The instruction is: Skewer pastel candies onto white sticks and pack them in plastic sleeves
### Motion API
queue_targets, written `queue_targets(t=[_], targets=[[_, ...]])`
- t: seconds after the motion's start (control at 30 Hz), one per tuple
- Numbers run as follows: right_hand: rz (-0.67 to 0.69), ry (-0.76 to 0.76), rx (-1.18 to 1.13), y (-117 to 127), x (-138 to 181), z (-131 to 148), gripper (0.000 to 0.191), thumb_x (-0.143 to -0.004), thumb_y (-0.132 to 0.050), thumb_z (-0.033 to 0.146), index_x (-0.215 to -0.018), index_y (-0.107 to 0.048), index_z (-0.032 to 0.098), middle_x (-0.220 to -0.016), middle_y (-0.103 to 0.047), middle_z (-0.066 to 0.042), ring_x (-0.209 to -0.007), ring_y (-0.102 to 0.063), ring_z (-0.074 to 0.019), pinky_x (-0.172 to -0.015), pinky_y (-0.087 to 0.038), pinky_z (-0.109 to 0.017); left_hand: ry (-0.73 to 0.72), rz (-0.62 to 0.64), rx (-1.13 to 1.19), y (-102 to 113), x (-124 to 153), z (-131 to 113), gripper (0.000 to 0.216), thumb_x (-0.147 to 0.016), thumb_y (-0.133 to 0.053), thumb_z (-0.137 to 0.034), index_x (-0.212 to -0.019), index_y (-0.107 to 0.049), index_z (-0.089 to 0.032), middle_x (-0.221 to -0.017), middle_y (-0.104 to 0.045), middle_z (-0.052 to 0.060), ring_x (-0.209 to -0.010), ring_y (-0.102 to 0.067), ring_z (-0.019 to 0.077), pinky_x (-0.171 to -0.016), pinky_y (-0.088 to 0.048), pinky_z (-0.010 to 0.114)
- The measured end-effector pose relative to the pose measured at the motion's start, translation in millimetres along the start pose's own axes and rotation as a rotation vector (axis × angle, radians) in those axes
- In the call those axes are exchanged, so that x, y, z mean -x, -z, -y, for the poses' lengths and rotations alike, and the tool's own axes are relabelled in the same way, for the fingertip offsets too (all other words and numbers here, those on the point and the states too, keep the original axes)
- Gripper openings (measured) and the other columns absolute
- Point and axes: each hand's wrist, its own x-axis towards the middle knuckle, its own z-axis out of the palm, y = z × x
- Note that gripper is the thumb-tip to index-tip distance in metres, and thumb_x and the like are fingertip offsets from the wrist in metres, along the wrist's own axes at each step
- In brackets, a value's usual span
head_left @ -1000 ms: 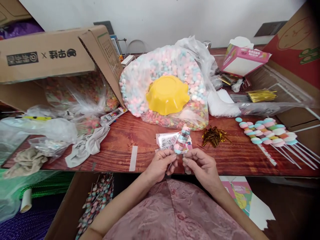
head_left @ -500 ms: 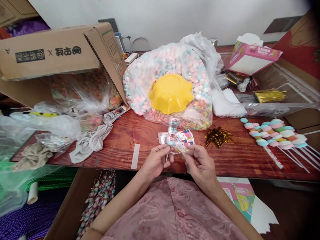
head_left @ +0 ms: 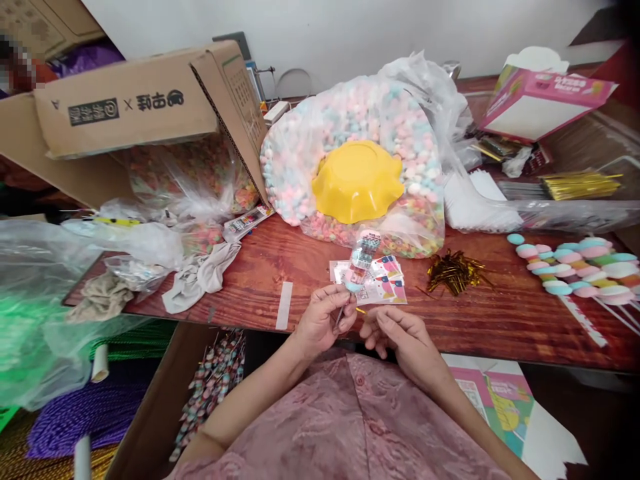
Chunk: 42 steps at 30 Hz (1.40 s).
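My left hand (head_left: 324, 320) is closed around the stick of a wrapped marshmallow skewer (head_left: 362, 261), holding it upright over the table's near edge. My right hand (head_left: 395, 333) is pinched beside it, its fingertips at a thin gold twist tie (head_left: 361, 310) just below the skewer's candy. Printed label stickers (head_left: 384, 287) lie flat on the red wooden table (head_left: 500, 313) just behind my hands. A loose pile of gold twist ties (head_left: 454, 272) sits to the right of them.
A big clear bag of pastel marshmallows (head_left: 350, 127) with a yellow bowl (head_left: 357, 180) on it stands behind. Finished skewers (head_left: 575, 267) lie at right. A cardboard box (head_left: 130, 113), plastic bags (head_left: 145, 243) and cloths (head_left: 200, 280) crowd the left. A box of wrapped skewers (head_left: 210, 387) sits below.
The view has shifted left. My left hand has kept the skewer upright while my right hand dropped slightly and came in to the stick's base with a gold tie.
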Motion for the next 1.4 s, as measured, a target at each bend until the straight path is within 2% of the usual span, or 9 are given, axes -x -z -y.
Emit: queue_targets(t=[0.1, 0.2, 0.4, 0.53, 0.63, 0.9, 1.13, 1.3, 1.4], targets=[[0.030, -0.074, -0.154, -6.8, -2.6, -1.3, 0.033, -0.080, -0.070, 0.049, -0.077, -0.064, 0.016, -0.066, -0.064, -0.002, -0.047, -0.052, -0.0080, -0.041, -0.034, -0.018, -0.038, -0.008, -0.086, -2.1, 2.2, 1.6, 0.030, -0.069, -0.076, -0.032, -0.063, -0.053, -0.014, -0.052, -0.050, -0.005, -0.036, -0.038, 0.0032, -0.037, -0.022, 0.018], [-0.059, -0.001, -0.134, -7.9, -1.9, -5.1, 0.031, -0.075, -0.074, 0.045, -0.071, -0.061, 0.017, -0.056, -0.057, 0.002, -0.041, -0.042, -0.0054, -0.039, -0.029, -0.017, -0.040, -0.046, -0.141, -3.6, 2.5, 3.4, 0.028, -0.069, -0.075, -0.034, -0.064, -0.056, -0.014, -0.051, -0.052, -0.004, -0.037, -0.040, 0.0040, -0.037, -0.021, 0.019], [-0.337, 0.544, 0.480, 2.2, 11.1, -5.9, 0.012, -0.089, -0.060, 0.026, -0.087, -0.071, 0.021, -0.061, -0.062, 0.001, -0.050, -0.054, -0.0108, -0.049, -0.045, -0.023, -0.040, -0.110, -0.376, -0.9, 0.5, 3.2, 0.033, -0.074, -0.070, -0.043, -0.064, -0.059, -0.013, -0.056, -0.055, -0.002, -0.037, -0.040, 0.0042, -0.037, -0.018, 0.020], [-0.223, 0.790, 0.778, 0.3, 0.3, 3.9, 0.028, -0.089, -0.054, 0.014, -0.108, -0.072, 0.025, -0.089, -0.075, -0.003, -0.074, -0.070, -0.0166, -0.069, -0.056, -0.028, -0.060, -0.050, -0.461, -4.2, 1.0, 8.9, 0.035, -0.077, -0.067, -0.043, -0.061, -0.056, -0.014, -0.051, -0.042, -0.006, -0.042, -0.029, 0.0026, -0.044, -0.019, 0.020], [-0.157, 0.762, 0.826, -2.7, -11.8, 7.1, 0.031, -0.092, -0.051, 0.015, -0.115, -0.070, 0.025, -0.100, -0.076, -0.003, -0.080, -0.071, -0.0161, -0.075, -0.057, -0.028, -0.047, -0.035, -0.433, -7.1, 2.4, 12.7, 0.036, -0.076, -0.068, -0.045, -0.063, -0.055, -0.014, -0.052, -0.039, -0.007, -0.047, -0.028, 0.0040, -0.047, -0.020, 0.021], [-0.163, 0.584, 0.775, -1.6, -14.6, 2.5, 0.026, -0.094, -0.050, 0.021, -0.109, -0.071, 0.023, -0.079, -0.072, 0.001, -0.063, -0.065, -0.0121, -0.062, -0.053, -0.024, -0.073, -0.013, -0.447, -1.1, 4.2, 17.4, 0.044, -0.077, -0.067, -0.055, -0.064, -0.052, -0.016, -0.052, -0.037, -0.007, -0.050, -0.029, 0.0054, -0.048, -0.021, 0.021], [-0.292, 0.731, 0.824, -3.6, -13.5, -8.3, 0.032, -0.092, -0.053, 0.019, -0.123, -0.062, 0.022, -0.091, -0.076, -0.004, -0.061, -0.065, -0.0129, -0.060, -0.053, -0.025, -0.089, -0.091, -0.485, 2.0, 0.8, 20.3, 0.039, -0.077, -0.068, -0.051, -0.066, -0.053, -0.016, -0.051, -0.039, -0.007, -0.049, -0.031, 0.0062, -0.048, -0.023, 0.021], [-0.444, 0.653, 0.534, -10.7, -6.3, -23.1, 0.019, -0.088, -0.063, 0.026, -0.105, -0.056, 0.023, -0.078, -0.074, -0.002, -0.057, -0.064, -0.0138, -0.058, -0.053, -0.026, -0.160, -0.099, -0.522, 2.4, 1.3, 21.1, 0.038, -0.080, -0.066, -0.049, -0.065, -0.053, -0.016, -0.054, -0.043, -0.006, -0.050, -0.035, 0.0063, -0.049, -0.028, 0.021], [-0.299, 0.402, 0.274, -11.6, -6.8, -18.6, 0.015, -0.088, -0.063, 0.035, -0.086, -0.058, 0.021, -0.064, -0.067, 0.001, -0.046, -0.056, -0.0104, -0.045, -0.045, -0.021, -0.191, -0.030, -0.574, -1.1, 1.4, 16.3, 0.038, -0.084, -0.061, -0.049, -0.068, -0.054, -0.016, -0.058, -0.050, -0.004, -0.051, -0.043, 0.0074, -0.052, -0.034, 0.021]])
